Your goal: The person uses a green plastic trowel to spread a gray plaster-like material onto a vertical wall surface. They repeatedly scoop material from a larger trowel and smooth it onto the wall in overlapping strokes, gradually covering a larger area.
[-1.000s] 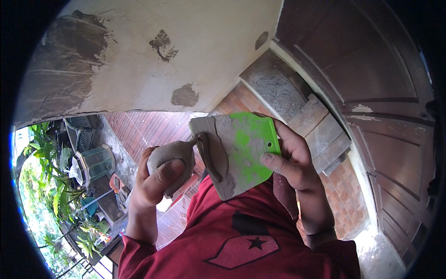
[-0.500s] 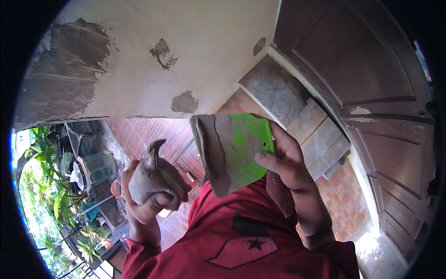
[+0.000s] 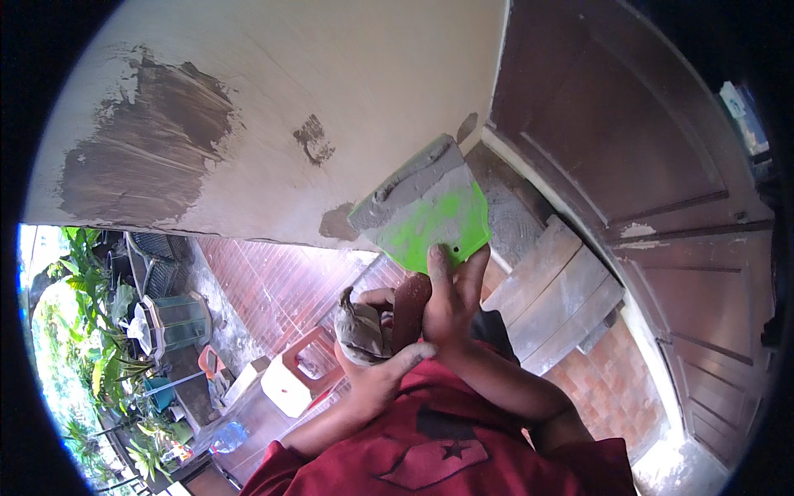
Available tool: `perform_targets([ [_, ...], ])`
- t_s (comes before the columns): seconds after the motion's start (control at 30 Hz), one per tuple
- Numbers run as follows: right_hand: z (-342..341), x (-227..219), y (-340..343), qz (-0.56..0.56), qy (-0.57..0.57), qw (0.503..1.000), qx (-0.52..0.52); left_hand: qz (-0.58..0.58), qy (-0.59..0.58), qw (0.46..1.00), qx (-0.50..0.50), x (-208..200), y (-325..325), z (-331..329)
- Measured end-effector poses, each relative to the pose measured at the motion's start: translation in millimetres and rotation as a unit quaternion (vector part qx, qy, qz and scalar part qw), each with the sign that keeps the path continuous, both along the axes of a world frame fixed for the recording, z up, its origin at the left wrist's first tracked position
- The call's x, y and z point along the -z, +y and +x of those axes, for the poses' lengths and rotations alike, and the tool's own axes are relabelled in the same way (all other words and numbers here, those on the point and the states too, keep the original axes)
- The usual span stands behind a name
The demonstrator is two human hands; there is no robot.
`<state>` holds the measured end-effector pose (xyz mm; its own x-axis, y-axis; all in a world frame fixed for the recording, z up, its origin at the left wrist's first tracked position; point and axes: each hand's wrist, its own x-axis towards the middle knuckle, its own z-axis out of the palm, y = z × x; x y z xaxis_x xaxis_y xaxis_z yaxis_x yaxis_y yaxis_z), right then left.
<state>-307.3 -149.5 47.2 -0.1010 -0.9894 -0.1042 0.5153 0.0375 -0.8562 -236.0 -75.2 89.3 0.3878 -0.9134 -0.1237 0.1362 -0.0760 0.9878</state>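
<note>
My right hand [image 3: 451, 310] grips a green plastic spreader [image 3: 447, 219] by its near edge, thumb on top. Wet grey paste coats much of its face, with a thick ridge along the far edge. The spreader is raised before the pale wall [image 3: 397, 66], overlapping the view of its lower corner. Lower down, my left hand [image 3: 372, 380] is closed around a grey, paste-smeared bag-like lump [image 3: 360, 335] with a twisted tip. A flat reddish-brown piece [image 3: 411, 310] stands between my hands, beside the lump; which hand holds it I cannot tell.
Rough grey patches mark the wall, the largest patch [image 3: 157, 149] at left. A brown panelled door [image 3: 620, 124] stands at right. Wooden boards [image 3: 546, 298] lie near the corner. At lower left are a white-and-red stool [image 3: 285, 388], a clear bottle [image 3: 230, 436] and plants [image 3: 99, 355].
The spreader has moved up and away toward the wall and turned, its paste ridge now facing far. My left hand has brought the grey lump rightward, close to my right wrist.
</note>
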Motion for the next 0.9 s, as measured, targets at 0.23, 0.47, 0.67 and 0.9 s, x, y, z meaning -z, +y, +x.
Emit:
perform_targets([
  [0.23, 16, 12, -10, 0.007, -0.027, 0.999, 0.047, 0.093, 0.045, 0.987, -0.120, 6, 2, 9],
  [0.47, 46, 65, -45, 0.061, -0.024, 0.998, -0.003, 0.097, -0.043, 0.959, -0.264, 47, 38, 73],
  [0.67, 112, 114, -57, 0.066, -0.004, 0.998, -0.019, 0.118, -0.056, 0.938, -0.320, 62, 63, 137],
  [0.9, 163, 152, -49, 0.159, -0.129, 0.978, 0.028, 0.143, -0.083, 0.964, -0.207, 88, 64, 220],
])
